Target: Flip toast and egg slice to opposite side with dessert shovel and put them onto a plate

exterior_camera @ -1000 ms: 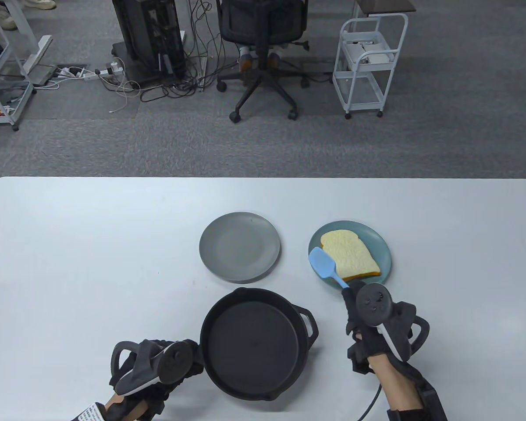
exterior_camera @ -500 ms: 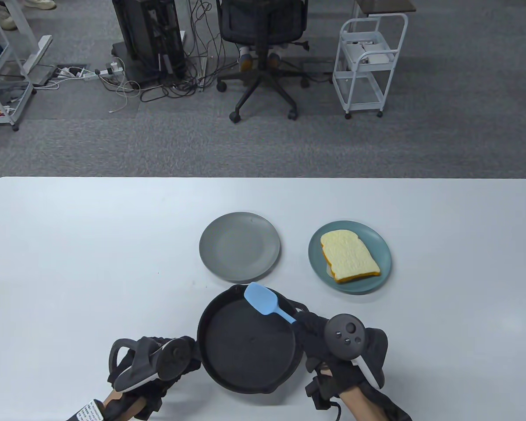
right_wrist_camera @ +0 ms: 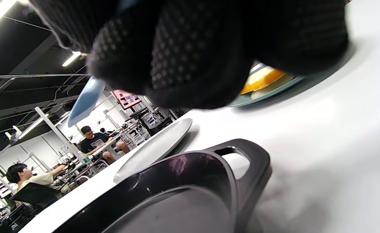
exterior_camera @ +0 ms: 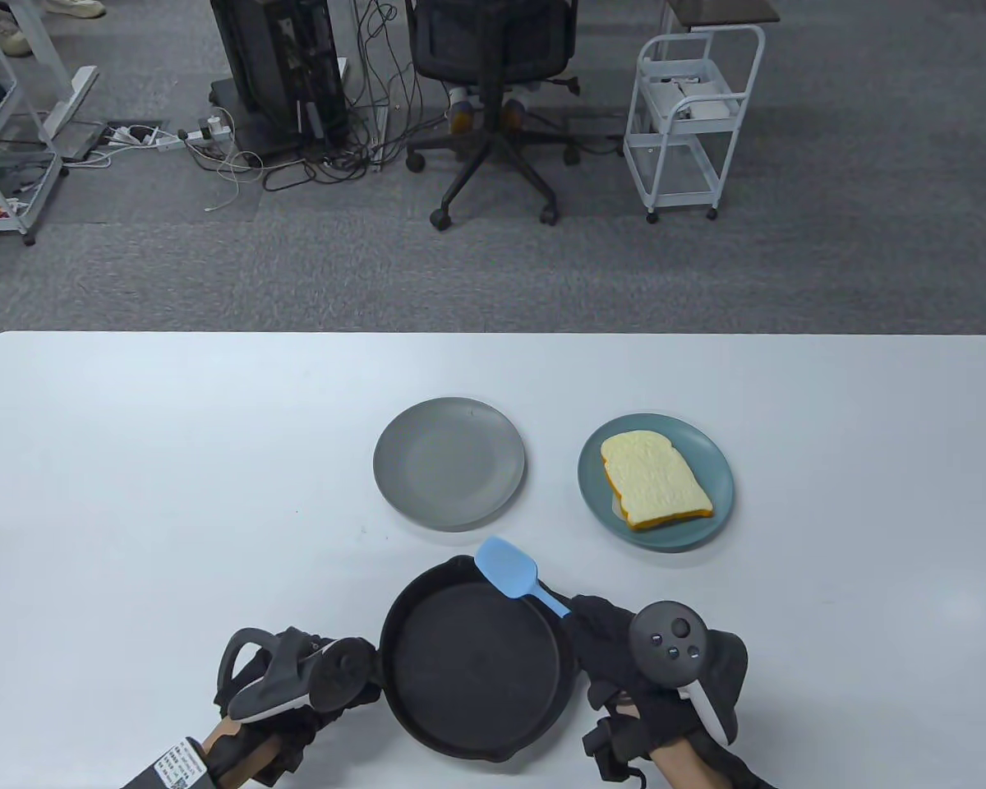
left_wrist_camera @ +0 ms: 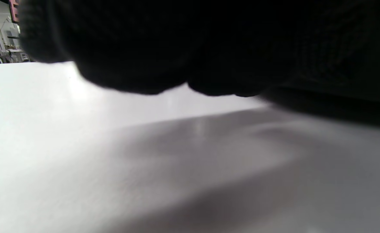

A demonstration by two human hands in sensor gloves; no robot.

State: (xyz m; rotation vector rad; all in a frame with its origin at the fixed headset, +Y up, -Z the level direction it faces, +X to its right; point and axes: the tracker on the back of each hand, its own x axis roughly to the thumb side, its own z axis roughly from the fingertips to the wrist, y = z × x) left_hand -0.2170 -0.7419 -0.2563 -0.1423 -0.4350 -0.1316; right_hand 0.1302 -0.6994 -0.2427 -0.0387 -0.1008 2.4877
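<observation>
On the worktop (exterior_camera: 172, 460), the table view showed the whole layout: a black pan (exterior_camera: 472, 657) near the front edge, a grey plate (exterior_camera: 449, 463) behind it, and a teal plate (exterior_camera: 711, 485) to the right carrying the toast (exterior_camera: 653, 479). A pale edge peeked from under the toast; whether it was the egg could not be told. The right wrist view alone showed the pan's loop handle (right_wrist_camera: 245, 161) from low down, and people seated at desks far behind. The left wrist view gave only dark glove and bare worktop. The right hand (exterior_camera: 633, 657) gripped the blue shovel (exterior_camera: 509, 567) by its handle, blade raised over the pan's far rim. The left hand (exterior_camera: 296, 682) lay at the pan's left side; its fingers were hidden under the tracker, so its grip could not be told.
</observation>
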